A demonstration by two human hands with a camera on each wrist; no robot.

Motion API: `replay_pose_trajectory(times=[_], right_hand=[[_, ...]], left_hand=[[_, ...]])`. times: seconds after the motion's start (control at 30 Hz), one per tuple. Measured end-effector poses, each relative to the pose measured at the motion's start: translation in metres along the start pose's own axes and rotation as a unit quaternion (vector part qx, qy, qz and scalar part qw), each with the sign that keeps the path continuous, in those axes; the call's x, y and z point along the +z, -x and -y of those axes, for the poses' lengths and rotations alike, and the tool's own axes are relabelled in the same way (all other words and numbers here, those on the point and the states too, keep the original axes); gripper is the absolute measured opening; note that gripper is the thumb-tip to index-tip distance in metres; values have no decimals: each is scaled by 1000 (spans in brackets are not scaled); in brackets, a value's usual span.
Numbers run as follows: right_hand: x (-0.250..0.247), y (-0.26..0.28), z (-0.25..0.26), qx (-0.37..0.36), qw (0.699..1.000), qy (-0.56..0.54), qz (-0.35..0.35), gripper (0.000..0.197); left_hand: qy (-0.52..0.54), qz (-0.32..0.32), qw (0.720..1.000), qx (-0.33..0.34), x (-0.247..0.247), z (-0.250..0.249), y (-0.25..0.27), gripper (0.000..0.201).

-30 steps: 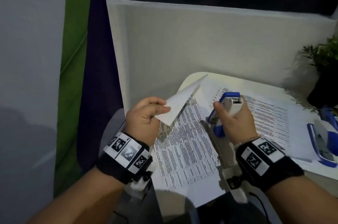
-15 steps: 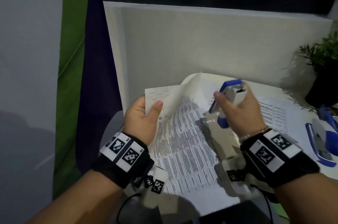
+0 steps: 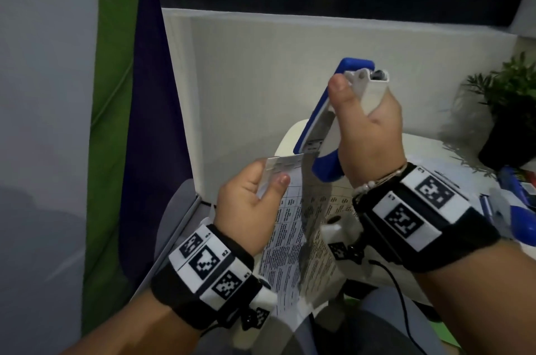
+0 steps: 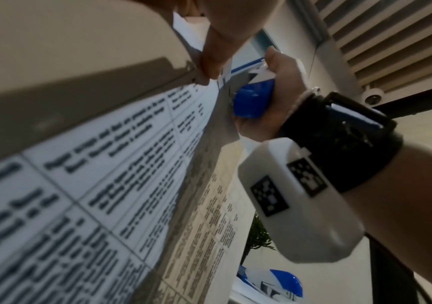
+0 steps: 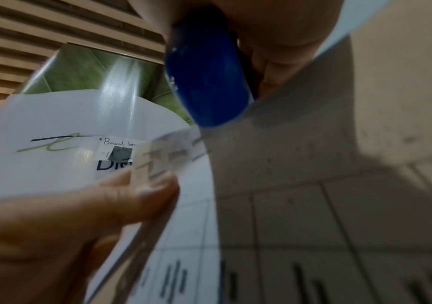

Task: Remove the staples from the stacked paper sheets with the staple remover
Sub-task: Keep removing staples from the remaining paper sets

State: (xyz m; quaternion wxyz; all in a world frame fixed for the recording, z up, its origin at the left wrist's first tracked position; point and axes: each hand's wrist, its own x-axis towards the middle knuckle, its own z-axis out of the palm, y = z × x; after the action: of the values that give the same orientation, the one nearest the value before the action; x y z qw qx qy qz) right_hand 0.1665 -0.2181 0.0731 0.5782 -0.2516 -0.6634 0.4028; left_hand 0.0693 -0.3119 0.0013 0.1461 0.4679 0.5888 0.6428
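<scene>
My left hand (image 3: 272,180) pinches the top corner of the stacked printed sheets (image 3: 290,238) and holds them up off the table. Short staples (image 3: 280,164) line that top edge. My right hand (image 3: 359,99) grips the blue-and-white staple remover (image 3: 327,111) upright, its lower end right at the sheets' top edge. In the left wrist view my fingers (image 4: 209,67) clamp the paper (image 4: 105,164) beside the tool's blue end (image 4: 253,100). In the right wrist view that blue end (image 5: 207,78) hangs just above the stapled corner (image 5: 173,152). Whether the tool bites a staple is hidden.
A white round table (image 3: 293,134) lies below, with more printed sheets (image 3: 452,180) on it. A second blue-and-white stapler (image 3: 519,209) lies at the right edge and a potted plant (image 3: 507,99) stands behind it. A white partition (image 3: 261,79) closes the back.
Both hands have risen. The left hand flipped and lifted the sheets off the table, now pinching the stapled corner. The right hand raised the tool and brought its lower end to that edge.
</scene>
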Motion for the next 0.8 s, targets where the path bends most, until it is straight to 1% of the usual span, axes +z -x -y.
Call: replay_pose_trajectory(times=[0.13,0.23,0.33,0.4,0.43,0.47,0.57,0.67,0.7,0.77,0.8], right_hand=[[2,1,-4,-3,1000,4,-16,32],[3,1,-5,-2,1000,-3,-14,25],[2,1,-4,-13,1000,-14,-13,24],[3,4,-3,-19,1000,-22,-6,26],[5,6,-3,-24,999,-25,2,27],[7,8,-3,-28,999,-28,8,29],[10,10,-4,-24,999,-31,11,29],[7,8,-6,0,999,-39,21,34],[4,7,-7,10,999,-43,16,36],[-3,5,-7,22,998,-61,-15,37],[-8,4,-7,21,996,-71,-39,36]], left_hand=[[-8,4,1000,13,1,-3,3,20],[-3,11,1000,20,2,-6,4,22],[6,14,1000,8,2,-7,6,26],[-4,22,1000,-3,1,-7,7,36],[-21,25,999,-7,0,-9,7,43],[-41,25,999,-17,1,-10,7,46],[-77,15,995,-55,1,-15,3,35],[-98,42,992,-63,-7,-13,-4,36],[-100,44,992,-66,-10,-11,-7,33],[-103,16,990,-94,-14,-4,-14,22],[-96,-16,989,-115,-17,1,-18,19]])
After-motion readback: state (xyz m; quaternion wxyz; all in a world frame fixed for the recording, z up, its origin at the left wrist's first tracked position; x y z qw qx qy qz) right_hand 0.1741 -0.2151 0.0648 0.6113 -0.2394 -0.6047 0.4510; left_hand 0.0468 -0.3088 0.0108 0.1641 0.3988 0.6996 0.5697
